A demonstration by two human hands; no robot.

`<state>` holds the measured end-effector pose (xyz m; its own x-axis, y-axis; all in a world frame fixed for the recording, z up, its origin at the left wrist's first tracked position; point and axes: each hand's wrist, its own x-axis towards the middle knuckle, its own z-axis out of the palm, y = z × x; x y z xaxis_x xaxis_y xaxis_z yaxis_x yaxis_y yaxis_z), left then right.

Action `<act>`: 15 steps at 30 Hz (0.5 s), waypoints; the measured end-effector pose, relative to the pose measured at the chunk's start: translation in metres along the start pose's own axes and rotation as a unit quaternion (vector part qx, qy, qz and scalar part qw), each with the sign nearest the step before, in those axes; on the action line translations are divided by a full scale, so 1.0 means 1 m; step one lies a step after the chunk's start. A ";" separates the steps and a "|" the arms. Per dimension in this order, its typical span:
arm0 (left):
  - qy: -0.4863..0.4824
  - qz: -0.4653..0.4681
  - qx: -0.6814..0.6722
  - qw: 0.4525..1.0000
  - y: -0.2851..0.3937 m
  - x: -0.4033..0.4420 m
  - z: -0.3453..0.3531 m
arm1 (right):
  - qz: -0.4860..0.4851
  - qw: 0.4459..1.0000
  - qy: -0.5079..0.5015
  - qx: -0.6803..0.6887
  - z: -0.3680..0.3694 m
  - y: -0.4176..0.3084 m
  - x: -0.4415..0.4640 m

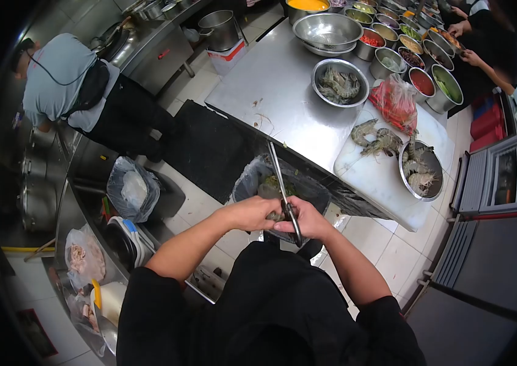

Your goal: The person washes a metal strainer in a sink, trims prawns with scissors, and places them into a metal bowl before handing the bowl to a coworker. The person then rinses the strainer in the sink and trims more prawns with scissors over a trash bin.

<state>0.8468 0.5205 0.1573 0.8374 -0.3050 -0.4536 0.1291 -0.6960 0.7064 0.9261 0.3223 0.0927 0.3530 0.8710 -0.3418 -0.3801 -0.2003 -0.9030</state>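
My left hand (250,213) is closed around a small greyish shrimp (276,215), mostly hidden by the fingers. Close beside it, my right hand (307,221) grips a long, slim metal tool (289,210) with a dark lower part; its exact kind is unclear. Both hands are over a lined bin (247,182) with greenish scraps inside. To the right, several grey shrimp (383,143) lie on a white cutting board (356,160). A metal bowl (440,183) of shrimp stands at the board's edge, and another bowl (364,91) of shrimp sits farther back.
The steel table (252,91) has its edge just beyond the bin. A red plastic bag (393,100) and several ingredient tubs (448,89) stand at the back right. One co-worker (66,79) bends at the left; another's hands (471,58) work at far right.
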 end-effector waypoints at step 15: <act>0.231 -0.072 -0.697 0.675 -0.012 0.026 0.046 | -0.106 0.893 0.236 -0.368 0.034 -0.023 0.008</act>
<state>0.8430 0.4911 0.1121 0.7977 0.1601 -0.5815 0.3311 0.6896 0.6441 0.9087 0.3494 0.1195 0.7378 0.6726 -0.0574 0.3418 -0.4456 -0.8274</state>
